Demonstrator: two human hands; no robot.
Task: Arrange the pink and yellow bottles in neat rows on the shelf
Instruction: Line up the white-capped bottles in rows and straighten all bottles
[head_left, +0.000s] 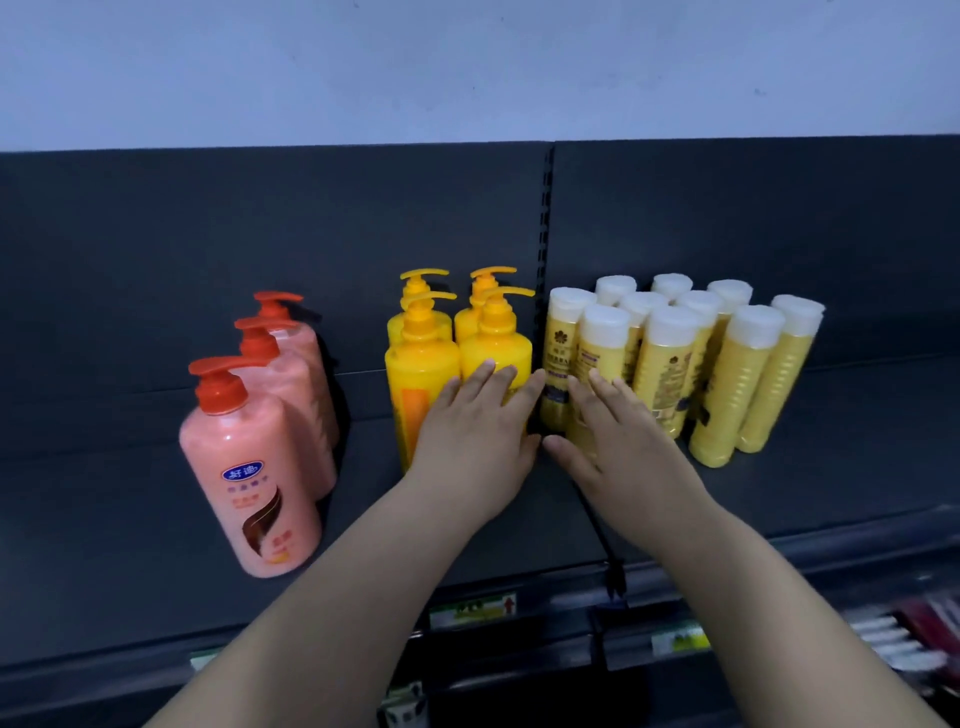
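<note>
Four yellow pump bottles (421, 384) stand in a square on the shelf (857, 467). My left grip (475, 441) lies flat-fingered against their front right one, holding nothing. My right grip (618, 447), fingers straight too, presses the white-capped yellow bottles (737, 384) just right of them. Three pink bottles (249, 467) line up well to their left.

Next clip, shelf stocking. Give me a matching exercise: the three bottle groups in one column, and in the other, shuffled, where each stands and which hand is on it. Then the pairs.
Column one
1. pink pump bottles
2. yellow pump bottles
3. white-capped yellow bottles

Column two
A. rightmost cluster, right hand against its front
B. leftmost, one file of three, no hand on it
C. middle block of four, left hand flat against it

Pairs: 1-B, 2-C, 3-A
</note>
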